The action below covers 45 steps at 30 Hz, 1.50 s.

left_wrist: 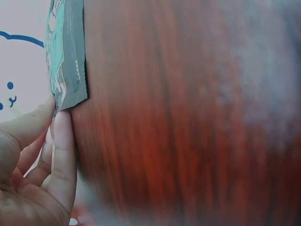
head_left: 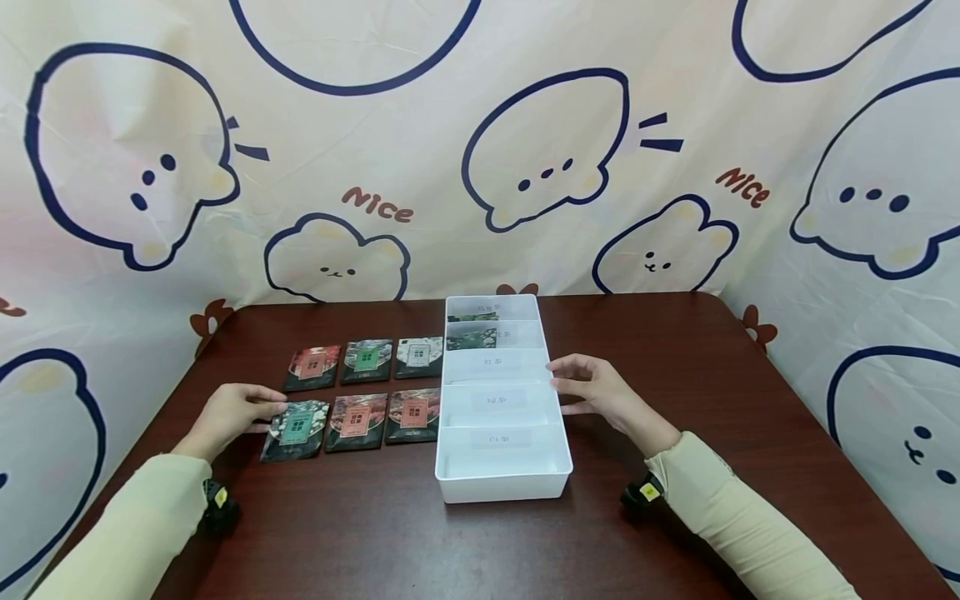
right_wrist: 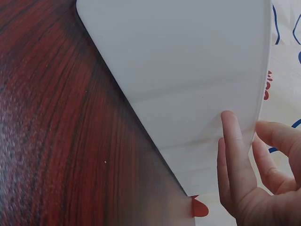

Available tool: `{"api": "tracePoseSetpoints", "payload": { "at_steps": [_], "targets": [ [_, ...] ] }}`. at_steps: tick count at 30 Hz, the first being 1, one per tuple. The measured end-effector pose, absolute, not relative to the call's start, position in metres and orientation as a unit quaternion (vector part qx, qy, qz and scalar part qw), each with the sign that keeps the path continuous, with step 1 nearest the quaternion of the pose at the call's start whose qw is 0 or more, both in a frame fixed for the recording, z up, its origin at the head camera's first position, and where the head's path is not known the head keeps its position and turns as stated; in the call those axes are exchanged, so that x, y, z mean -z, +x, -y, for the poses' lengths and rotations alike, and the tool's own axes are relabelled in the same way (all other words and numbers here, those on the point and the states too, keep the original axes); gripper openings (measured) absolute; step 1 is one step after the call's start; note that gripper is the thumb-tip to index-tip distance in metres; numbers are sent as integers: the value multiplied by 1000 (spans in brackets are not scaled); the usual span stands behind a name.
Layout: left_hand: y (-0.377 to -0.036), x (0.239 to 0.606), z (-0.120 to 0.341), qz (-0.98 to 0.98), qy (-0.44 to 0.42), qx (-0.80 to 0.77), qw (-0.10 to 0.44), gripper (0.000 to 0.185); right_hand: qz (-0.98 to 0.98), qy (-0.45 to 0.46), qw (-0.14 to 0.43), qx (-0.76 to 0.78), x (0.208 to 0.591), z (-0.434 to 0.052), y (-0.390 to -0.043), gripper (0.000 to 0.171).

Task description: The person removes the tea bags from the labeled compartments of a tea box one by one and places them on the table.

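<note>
My left hand [head_left: 232, 417] pinches the left edge of a tea sachet [head_left: 295, 429] with a teal label at the near left of the group. In the left wrist view the thumb and fingers [left_wrist: 63, 160] hold the corner of this sachet [left_wrist: 70, 56], which is tilted up from the tabletop. To the right stands a long white divided box [head_left: 504, 454] with a labelled strip in each compartment. Sachets [head_left: 471, 337] lie in its two far compartments. My right hand [head_left: 596, 392] touches the box's right side, its extended fingertips [right_wrist: 229, 120] against the outer wall and rim.
Beside the grasped sachet lie two orange-labelled sachets [head_left: 356, 421]. Behind them is a row with a red [head_left: 312, 367], a green [head_left: 367, 360] and a white-labelled sachet [head_left: 419, 357]. All rest on a dark brown wooden table [head_left: 337, 533], with a cartoon-printed cloth [head_left: 435, 150] behind it.
</note>
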<state>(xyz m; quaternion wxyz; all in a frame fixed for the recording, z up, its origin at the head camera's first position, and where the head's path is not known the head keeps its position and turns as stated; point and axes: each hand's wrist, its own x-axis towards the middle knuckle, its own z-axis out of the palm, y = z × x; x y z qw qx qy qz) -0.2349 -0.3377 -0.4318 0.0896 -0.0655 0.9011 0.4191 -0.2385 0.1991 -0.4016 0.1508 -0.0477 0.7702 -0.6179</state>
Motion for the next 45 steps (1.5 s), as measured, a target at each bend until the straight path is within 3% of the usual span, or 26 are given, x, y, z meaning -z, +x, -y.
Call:
{"api": "tracePoseSetpoints", "payload": {
  "at_steps": [22,30,37,45],
  "targets": [
    [-239,425,336,-905,-64,-410,90,38,-772,-47,148,616,402,-201,-239,41],
    [-254,399,334,-900,-35,-433,37,53,-772,-44,150,616,400,-201,-239,40],
    [-269,364,296,-881,12,-472,-8,52,-769,-43,155,619,400,-199,-238,40],
    [-284,341,227,-850,66,-522,5,48,-768,-42,155,620,400,-198,-238,39]
  ]
}}
